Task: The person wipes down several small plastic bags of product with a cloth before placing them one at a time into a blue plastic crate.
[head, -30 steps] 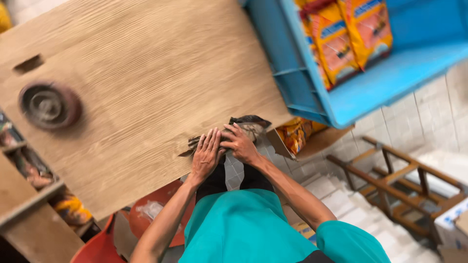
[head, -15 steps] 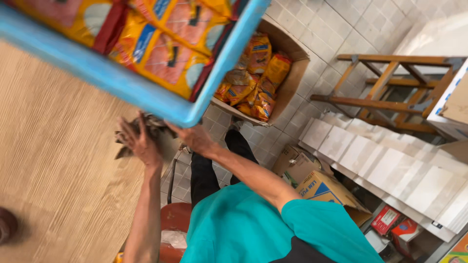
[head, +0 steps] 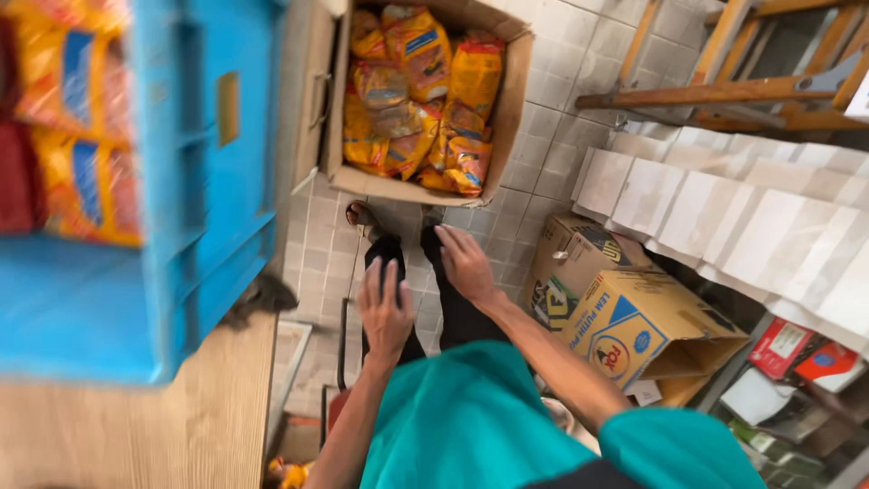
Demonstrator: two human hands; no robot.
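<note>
Hands hang open and empty over the knees: left hand [head: 385, 306], right hand [head: 466, 264]. Nearest lies the brown cardboard box [head: 507, 118] of yellow snack packets [head: 416, 100], on the tiled floor ahead; packets probably light, crinkly, crushable, best pinched at edges.
</note>
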